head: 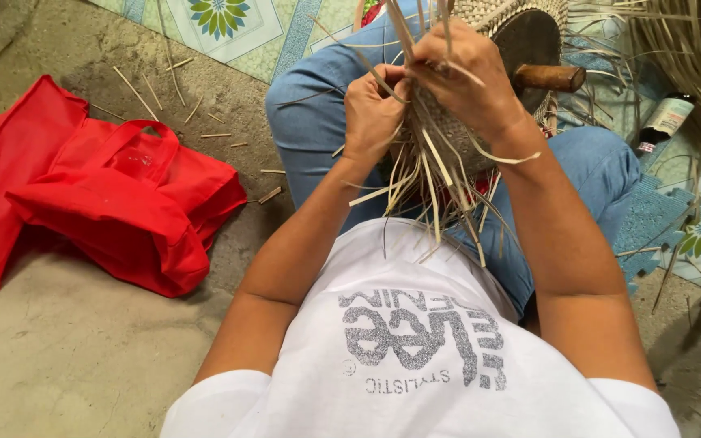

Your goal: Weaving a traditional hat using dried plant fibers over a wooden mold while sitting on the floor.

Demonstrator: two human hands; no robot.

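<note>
Head view: left hand and right hand pinch strips above the basket; light, springy, brittle — grip near the weave.

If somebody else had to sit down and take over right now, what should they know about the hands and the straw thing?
Left hand: shut grip pinching pale straw strips.
Right hand: closed grip on strips at the edge of the woven basket piece, which rests on the lap over a dark round form with a wooden handle.
Done: part of the piece is woven.
Left: many loose strip ends hang unwoven.
Nearby: red bag on the floor, small bottle on the mat.
</note>
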